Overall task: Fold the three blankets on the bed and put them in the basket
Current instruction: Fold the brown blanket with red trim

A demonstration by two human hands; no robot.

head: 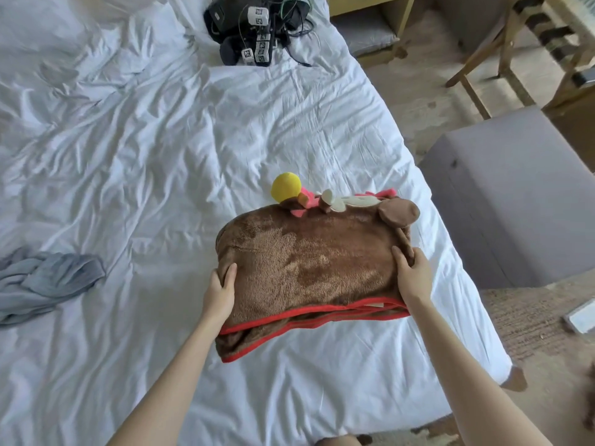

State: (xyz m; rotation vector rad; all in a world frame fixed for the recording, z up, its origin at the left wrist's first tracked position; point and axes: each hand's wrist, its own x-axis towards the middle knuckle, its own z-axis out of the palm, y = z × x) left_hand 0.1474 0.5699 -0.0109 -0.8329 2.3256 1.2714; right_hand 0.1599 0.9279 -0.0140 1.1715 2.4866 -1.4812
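Note:
A folded brown plush blanket [309, 272] with red trim lies near the right side of the white bed [161, 156]. Plush decorations, a yellow ball, pink bits and a brown ear, stick out along its far edge. My left hand [220, 292] grips the blanket's left side, thumb on top. My right hand [413, 273] grips its right side, fingers curled over the edge. A crumpled grey-blue blanket [45, 281] rests at the bed's left edge. No basket is in view.
A pile of black devices and cables [257, 27] sits at the far end of the bed. A grey upholstered ottoman [521, 201] stands right of the bed. Wooden chair legs [483, 69] and a low shelf [370, 24] stand beyond on the carpet.

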